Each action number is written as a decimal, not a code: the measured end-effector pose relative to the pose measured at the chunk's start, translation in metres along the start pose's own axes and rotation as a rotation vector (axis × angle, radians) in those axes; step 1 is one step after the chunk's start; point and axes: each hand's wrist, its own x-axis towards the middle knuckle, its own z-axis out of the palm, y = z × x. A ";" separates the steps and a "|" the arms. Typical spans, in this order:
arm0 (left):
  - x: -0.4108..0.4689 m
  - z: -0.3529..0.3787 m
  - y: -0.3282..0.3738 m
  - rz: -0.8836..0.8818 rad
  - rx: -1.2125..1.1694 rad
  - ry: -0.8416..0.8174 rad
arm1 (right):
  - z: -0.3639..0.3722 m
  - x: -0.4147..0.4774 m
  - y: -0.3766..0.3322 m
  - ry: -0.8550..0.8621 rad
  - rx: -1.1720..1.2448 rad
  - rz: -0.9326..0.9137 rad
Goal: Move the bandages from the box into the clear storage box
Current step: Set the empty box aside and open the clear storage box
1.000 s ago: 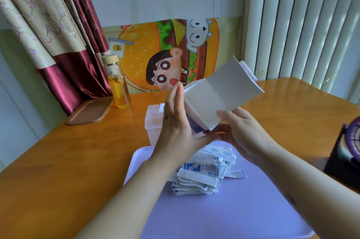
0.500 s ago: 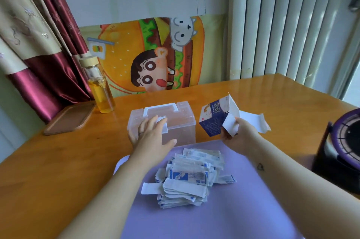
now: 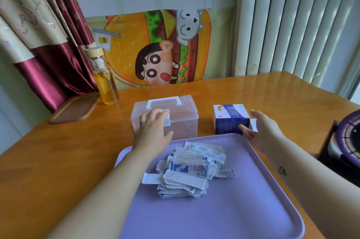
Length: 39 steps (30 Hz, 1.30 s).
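The purple tray lies between my forearms. My left hand rests flat-fingered on the lidded clear storage box. The bandages lie heaped on the tray, nearer me than both hands. The bandage box stands just beside my spread, empty right hand.

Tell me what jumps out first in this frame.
A heap of wrapped bandages sits mid-frame on the purple tray. Behind it, the left hand rests on the lid of the clear storage box; the right hand hovers open beside the blue bandage box. A bright burger cartoon poster stands behind the table.
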 end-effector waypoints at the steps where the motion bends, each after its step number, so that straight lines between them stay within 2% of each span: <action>1: 0.000 0.000 -0.001 0.007 0.005 0.012 | -0.002 -0.003 0.000 -0.001 -0.081 -0.065; 4: 0.000 -0.003 -0.008 0.054 0.041 0.046 | 0.000 -0.016 -0.001 -0.103 -0.368 -0.335; 7: 0.000 -0.008 -0.018 0.066 0.068 0.046 | 0.020 -0.036 0.000 -0.349 -0.773 -0.634; 10: -0.003 -0.012 -0.029 0.007 0.080 0.007 | 0.048 -0.047 0.010 -0.552 -1.158 -0.866; 14: -0.006 -0.015 -0.043 -0.025 0.042 -0.102 | 0.086 -0.045 0.029 -0.607 -1.582 -1.201; 17: -0.006 -0.016 -0.050 0.016 0.034 -0.112 | 0.113 -0.040 0.040 -0.580 -1.807 -1.358; 22: -0.002 -0.017 -0.055 0.053 -0.063 -0.095 | 0.141 -0.034 0.055 -0.416 -2.001 -1.499; 26: 0.001 -0.017 -0.058 0.040 -0.128 -0.107 | 0.154 -0.040 0.049 -0.411 -2.026 -1.599; 32: 0.000 -0.015 -0.059 0.034 -0.123 -0.099 | 0.159 -0.044 0.044 -0.464 -2.121 -1.588; 35: 0.001 -0.015 -0.059 0.031 -0.123 -0.069 | 0.163 -0.043 0.037 -0.466 -2.108 -1.514; 39: 0.004 -0.016 -0.060 0.067 -0.043 -0.025 | 0.167 -0.042 0.021 -0.574 -2.033 -1.407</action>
